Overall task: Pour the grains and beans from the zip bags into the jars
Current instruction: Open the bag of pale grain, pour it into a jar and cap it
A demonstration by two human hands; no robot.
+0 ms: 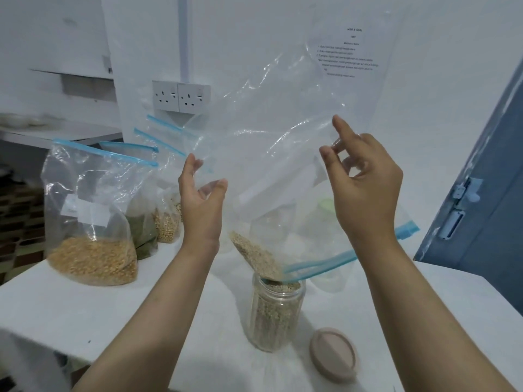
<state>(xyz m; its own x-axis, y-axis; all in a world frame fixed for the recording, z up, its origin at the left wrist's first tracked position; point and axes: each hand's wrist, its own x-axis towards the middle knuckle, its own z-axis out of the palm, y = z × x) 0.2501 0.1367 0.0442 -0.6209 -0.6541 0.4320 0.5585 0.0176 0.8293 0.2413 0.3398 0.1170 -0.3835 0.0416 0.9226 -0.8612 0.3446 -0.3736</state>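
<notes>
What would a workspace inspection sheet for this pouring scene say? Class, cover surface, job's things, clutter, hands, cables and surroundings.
Surface: white table.
Job's things: upturned clear zip bag spilling beige grains into nearly full clear glass jar; beige round lid beside it; standing bags of yellow grain, green and pale contents.
Clutter: nothing seen.
Hands: left hand and right hand hold the bag with curled fingers.
Cables: nothing seen.
Surroundings: white wall sockets, printed notice, blue door.
</notes>
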